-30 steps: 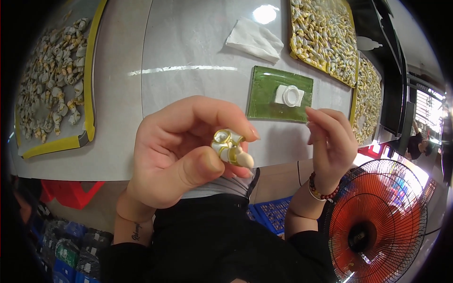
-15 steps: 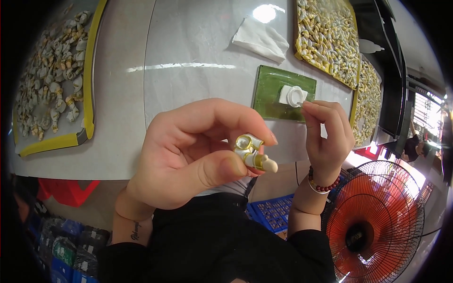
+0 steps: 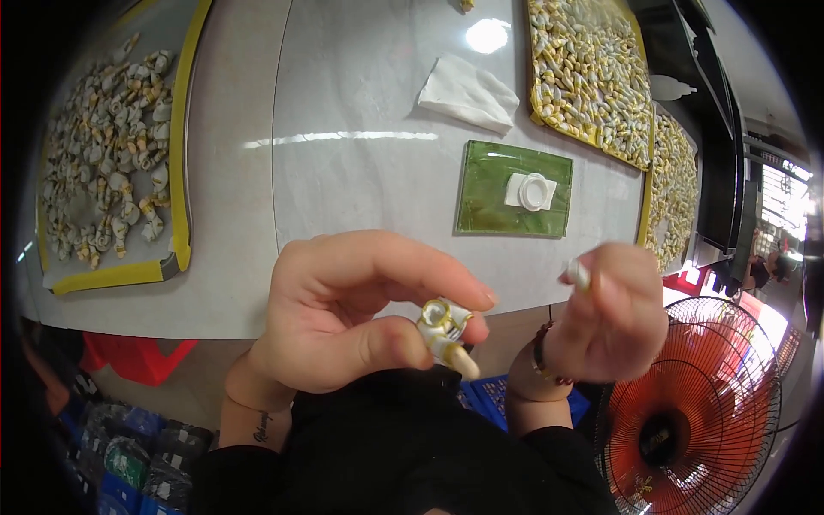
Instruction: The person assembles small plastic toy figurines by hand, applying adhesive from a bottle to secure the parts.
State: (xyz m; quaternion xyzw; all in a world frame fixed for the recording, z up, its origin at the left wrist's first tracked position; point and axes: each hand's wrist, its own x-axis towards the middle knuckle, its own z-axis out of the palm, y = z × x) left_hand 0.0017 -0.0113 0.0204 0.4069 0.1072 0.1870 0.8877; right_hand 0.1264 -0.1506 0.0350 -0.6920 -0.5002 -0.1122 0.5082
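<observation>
My left hand point(image 3: 339, 313) is closed, holding a small toy figure's arm point(image 3: 445, 328) between thumb and fingers. The arm is white with gold trim, a round ringed socket at one end and a cream tip at the other. To its right, my blurred right hand point(image 3: 616, 313) is raised, pinching a small white piece point(image 3: 578, 275) with a hint of yellow. Beyond the hands lies a green glass plate point(image 3: 485, 210). On it stands a shallow round white cup point(image 3: 534, 192) over a white square pad; the cup's contents are unclear.
A yellow-edged tray point(image 3: 179, 172) at the left holds many white-and-cream parts. At the right, yellow-edged trays point(image 3: 592, 137) hold small white-and-yellow pieces. A white cloth point(image 3: 468, 94) lies behind the plate. A large orange fan point(image 3: 687, 403) stands near right, beside a red stool point(image 3: 687, 281).
My right hand has pulled back from the white cup toward me, with the small piece now visible in its fingers. The toy arm in my left hand has tilted. The whole view has shifted slightly.
</observation>
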